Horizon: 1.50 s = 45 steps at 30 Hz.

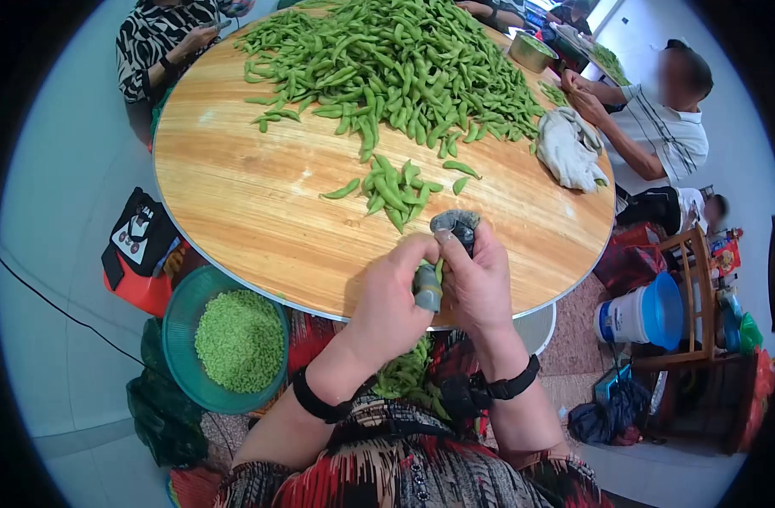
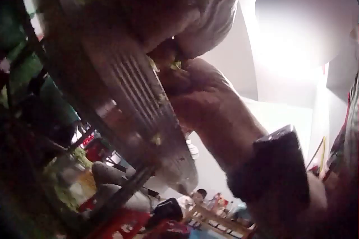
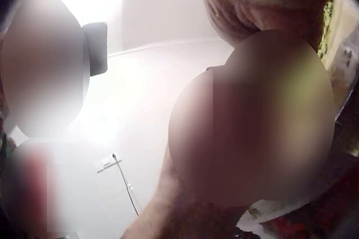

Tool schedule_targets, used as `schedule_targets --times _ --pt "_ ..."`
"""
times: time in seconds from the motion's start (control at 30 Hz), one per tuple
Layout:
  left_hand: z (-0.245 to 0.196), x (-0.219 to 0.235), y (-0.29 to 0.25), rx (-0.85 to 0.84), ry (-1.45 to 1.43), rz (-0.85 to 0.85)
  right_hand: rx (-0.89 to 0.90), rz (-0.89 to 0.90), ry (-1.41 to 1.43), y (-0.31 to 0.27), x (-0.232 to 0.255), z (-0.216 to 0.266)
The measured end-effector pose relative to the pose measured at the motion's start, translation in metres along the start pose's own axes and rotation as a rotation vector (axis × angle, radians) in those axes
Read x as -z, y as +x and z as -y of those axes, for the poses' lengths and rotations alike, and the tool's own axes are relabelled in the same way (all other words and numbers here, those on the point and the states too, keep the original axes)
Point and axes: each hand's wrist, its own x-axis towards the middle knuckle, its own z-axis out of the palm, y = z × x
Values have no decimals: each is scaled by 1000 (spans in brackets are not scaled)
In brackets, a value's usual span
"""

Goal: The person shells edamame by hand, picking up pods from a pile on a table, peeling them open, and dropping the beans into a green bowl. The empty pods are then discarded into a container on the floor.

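Observation:
Both hands meet at the near edge of the round wooden table (image 1: 252, 212). My left hand (image 1: 421, 269), with a grey cover on its thumb, and my right hand (image 1: 457, 247), with a dark cover on a fingertip, together pinch one green bean pod (image 1: 439, 269). Just beyond the hands lies a small heap of pods (image 1: 391, 190). A large heap of pods (image 1: 396, 68) covers the far half of the table. In the left wrist view the two hands meet at the table's rim (image 2: 140, 99). The right wrist view is blurred.
A green basin of shelled beans (image 1: 235, 339) sits on the floor at my left, more pods (image 1: 408, 377) in my lap. White cloth (image 1: 569, 148) and a metal bowl (image 1: 531, 51) lie at the far right. Other people sit around the table. A blue-lidded bucket (image 1: 645, 313) and wooden chair (image 1: 700, 288) stand right.

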Motion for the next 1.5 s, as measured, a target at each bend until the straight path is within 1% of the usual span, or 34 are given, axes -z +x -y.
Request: schedule_targets --times 0.03,0.07,0.1,0.13,0.17,0.2,0.23,0.27,0.3,0.37,0.4,0.43,0.47,0.5,0.53,0.57,0.63,0.67,0.73,0.77,0.83,0.87,0.93,0.97,1.03,1.07,1.13,1.17,1.23,1.3,1.33,1.4,1.43,1.5 --pt "4 0 0 3 -4 1 85 -2 -86 1 0 -1" --pt "10 0 -1 259 -367 49 171 -1 -172 2 -1 -1" --pt "13 1 -2 515 -729 97 168 -1 -173 1 -2 0" --pt "13 5 -3 517 -729 96 126 -40 -86 0 -1 5" --pt "11 12 -3 583 -966 84 83 -77 0 0 1 11" --pt "11 17 -4 644 -1203 66 104 -133 104 2 5 18" --pt "15 23 -10 649 -1216 23 95 -26 86 2 15 32" --pt "14 37 -17 660 -1179 -24 88 81 72 2 23 45" --pt "11 55 -25 673 -1140 -68 83 83 75 1 26 51" --pt "11 95 -48 633 -1066 -309 86 893 -900 -3 26 59" --pt "19 117 -62 516 -912 -319 79 898 -898 -1 19 62" --pt "28 140 -76 402 -756 -323 146 832 -1081 4 8 64" --pt "36 158 -89 409 -751 -322 215 756 -1259 11 -3 62" --pt "42 175 -100 527 -356 -217 306 722 -1198 26 -13 54" --pt "44 183 -105 625 44 -106 401 655 -1294 39 -30 50" --pt "43 184 -104 625 52 -103 498 579 -1387 51 -48 47" --pt "39 186 -103 520 366 -103 583 471 -1680 82 -66 17" --pt "37 186 -102 463 518 -106 586 472 -1679 91 -69 11" --pt "31 185 -103 353 816 -112 685 510 -1721 99 -74 4" --pt "26 180 -99 367 816 -116 683 526 -1720 99 -73 4" --pt "12 157 -66 589 -71 -292 603 474 -1551 95 -69 17" --pt "9 142 -52 586 -197 -300 605 480 -1547 91 -65 22" --pt "7 108 -21 575 -496 -305 550 449 -1192 77 -50 33" --pt "9 90 -10 570 -665 -303 377 454 -1074 69 -43 35" --pt "17 61 8 540 -804 -152 350 450 -1119 58 -25 36" --pt "22 51 14 537 -801 -148 319 445 -1163 53 -18 36" --pt "28 33 24 646 -921 19 337 422 -1208 47 -6 37" --pt "27 24 28 647 -916 22 339 412 -1204 46 2 37" --pt "25 10 31 654 -983 -94 338 403 -1193 43 17 31" --pt "24 5 31 630 -1016 -108 281 286 -935 39 27 28" --pt "23 4 30 604 -1055 -124 281 288 -928 33 30 34" --pt "17 -1 28 631 -1067 -145 -116 418 -660 19 34 50" --pt "14 -3 28 657 -1088 -162 -117 422 -652 15 38 47" --pt "7 -5 26 649 -1066 -194 -346 488 -276 10 45 40"
